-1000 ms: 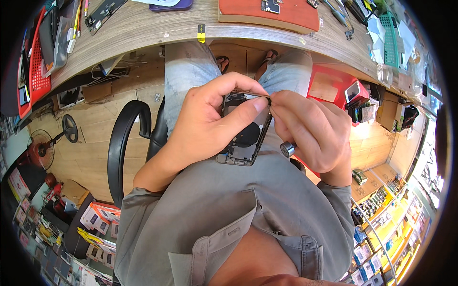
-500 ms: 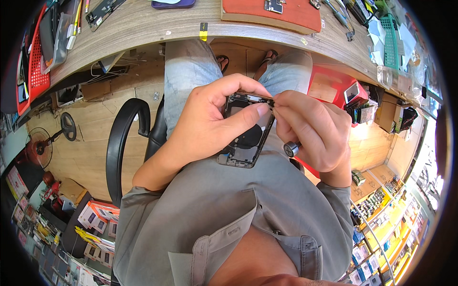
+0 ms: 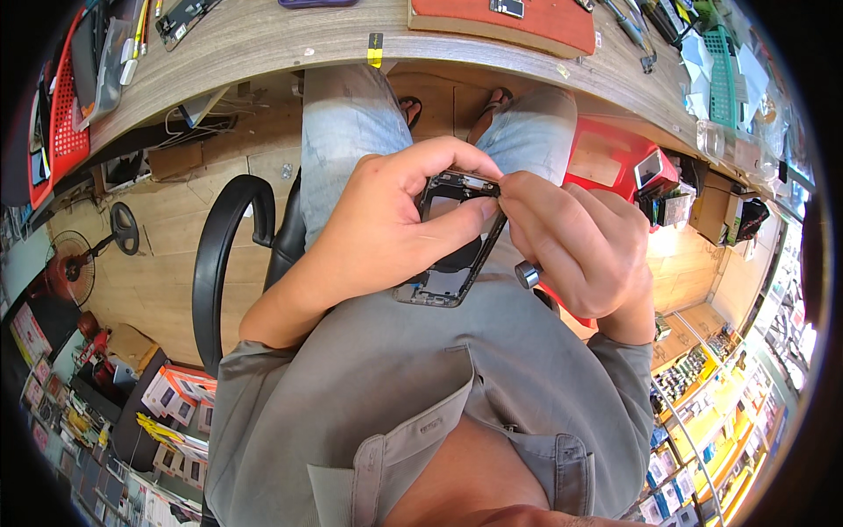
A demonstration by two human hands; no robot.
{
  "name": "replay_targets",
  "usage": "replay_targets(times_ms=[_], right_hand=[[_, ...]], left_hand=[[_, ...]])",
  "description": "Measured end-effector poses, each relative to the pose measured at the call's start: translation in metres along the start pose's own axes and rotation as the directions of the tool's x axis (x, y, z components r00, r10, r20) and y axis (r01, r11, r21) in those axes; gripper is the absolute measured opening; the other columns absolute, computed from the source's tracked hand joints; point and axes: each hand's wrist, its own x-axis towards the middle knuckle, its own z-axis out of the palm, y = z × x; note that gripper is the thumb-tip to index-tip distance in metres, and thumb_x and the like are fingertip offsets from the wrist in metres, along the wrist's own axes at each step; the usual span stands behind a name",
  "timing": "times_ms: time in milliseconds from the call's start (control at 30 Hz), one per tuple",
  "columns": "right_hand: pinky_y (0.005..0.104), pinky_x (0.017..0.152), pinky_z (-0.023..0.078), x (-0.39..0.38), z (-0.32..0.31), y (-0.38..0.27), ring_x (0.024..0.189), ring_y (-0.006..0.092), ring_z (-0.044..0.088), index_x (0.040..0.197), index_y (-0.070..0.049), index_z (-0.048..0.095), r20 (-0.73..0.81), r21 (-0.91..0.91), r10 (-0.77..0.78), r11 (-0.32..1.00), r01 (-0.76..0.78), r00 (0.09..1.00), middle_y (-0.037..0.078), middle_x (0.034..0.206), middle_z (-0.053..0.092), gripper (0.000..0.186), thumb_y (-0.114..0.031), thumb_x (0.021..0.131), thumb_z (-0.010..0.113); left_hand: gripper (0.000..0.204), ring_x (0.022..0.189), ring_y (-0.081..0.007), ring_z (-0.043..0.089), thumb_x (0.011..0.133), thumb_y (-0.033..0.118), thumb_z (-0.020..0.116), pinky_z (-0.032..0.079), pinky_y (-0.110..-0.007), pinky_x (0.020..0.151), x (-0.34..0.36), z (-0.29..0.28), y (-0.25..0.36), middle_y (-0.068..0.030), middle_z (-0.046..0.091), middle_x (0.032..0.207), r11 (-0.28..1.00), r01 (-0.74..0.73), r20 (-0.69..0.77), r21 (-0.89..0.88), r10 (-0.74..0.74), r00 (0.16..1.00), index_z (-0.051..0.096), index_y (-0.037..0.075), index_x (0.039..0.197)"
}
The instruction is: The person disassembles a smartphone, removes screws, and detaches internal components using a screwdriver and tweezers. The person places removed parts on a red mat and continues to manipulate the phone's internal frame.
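Observation:
My left hand (image 3: 386, 215) grips an opened phone housing (image 3: 450, 279) above my lap, its thumb across the inside and its forefinger along the top edge. The housing is a dark frame with small parts near its upper end and greyish patches inside. My right hand (image 3: 580, 237) is closed, its thumb and fingertips pinched together at the housing's upper right corner. From under its palm sticks the round metal end of a small screwdriver (image 3: 527, 274). The rest of that tool is hidden in the fingers, and whatever lies at the fingertips is too small to make out.
Ahead is a wooden desk (image 3: 263, 54) with a red pad (image 3: 492, 28), a phone part lying on that pad, a red basket (image 3: 72, 119) at left and a green basket (image 3: 722, 75) at right. A black chair armrest (image 3: 211, 263) stands by my left arm.
Both hands keep their grip at the housing. It has tilted slightly, its lower end shifting a little to the left, and the screwdriver's end has turned somewhat and moved slightly left.

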Motion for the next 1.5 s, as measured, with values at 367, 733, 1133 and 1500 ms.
replay_targets(times_ms=[367, 733, 1133, 1500], right_hand=[[0.0299, 0.050, 0.047, 0.003, -0.004, 0.002, 0.069, 0.0182, 0.070, 0.097, 0.008, 0.077, 0.048, 0.005, -0.017, 1.000, 0.017, 0.999, 0.015, 0.108, 0.075, 0.029, -0.001, 0.072, 0.086], [0.0321, 0.052, 0.053, 0.003, -0.004, 0.005, 0.071, 0.0213, 0.074, 0.095, 0.007, 0.076, 0.048, 0.078, 0.008, 0.997, -0.012, 0.999, 0.016, 0.106, 0.075, 0.027, -0.003, 0.072, 0.087], [0.0311, 0.056, 0.055, -0.001, 0.012, 0.014, 0.069, 0.0200, 0.072, 0.101, 0.000, 0.072, -0.153, 0.157, 0.051, 0.987, -0.027, 0.987, 0.011, 0.103, 0.077, 0.032, 0.007, 0.072, 0.083], [0.0269, 0.054, 0.047, 0.001, 0.013, 0.015, 0.065, 0.0127, 0.064, 0.106, -0.001, 0.072, -0.166, 0.397, 0.215, 0.908, -0.134, 0.962, 0.009, 0.097, 0.077, 0.033, 0.011, 0.076, 0.080]], left_hand=[[0.025, 0.084, -0.0016, 0.062, 0.096, 0.002, 0.077, 0.051, -0.023, 0.072, -0.001, 0.001, 0.000, -0.0003, 0.074, 0.091, 0.996, 0.062, 0.014, -0.059, -0.061, 0.998, 0.073, 0.001, 0.120], [0.025, 0.084, -0.0017, 0.063, 0.096, 0.003, 0.077, 0.052, -0.023, 0.072, 0.000, 0.000, -0.002, -0.0005, 0.075, 0.091, 0.996, 0.070, 0.025, -0.055, -0.069, 0.997, 0.073, 0.001, 0.121], [0.027, 0.085, -0.0016, 0.063, 0.097, 0.007, 0.077, 0.052, -0.023, 0.072, 0.000, 0.000, 0.000, -0.0014, 0.076, 0.094, 0.994, 0.097, 0.039, -0.053, -0.095, 0.995, 0.073, 0.000, 0.123], [0.024, 0.084, -0.0021, 0.063, 0.098, 0.007, 0.077, 0.052, -0.024, 0.074, 0.001, 0.001, 0.001, -0.0007, 0.075, 0.093, 0.989, 0.123, 0.032, -0.086, -0.121, 0.992, 0.073, -0.001, 0.120]])
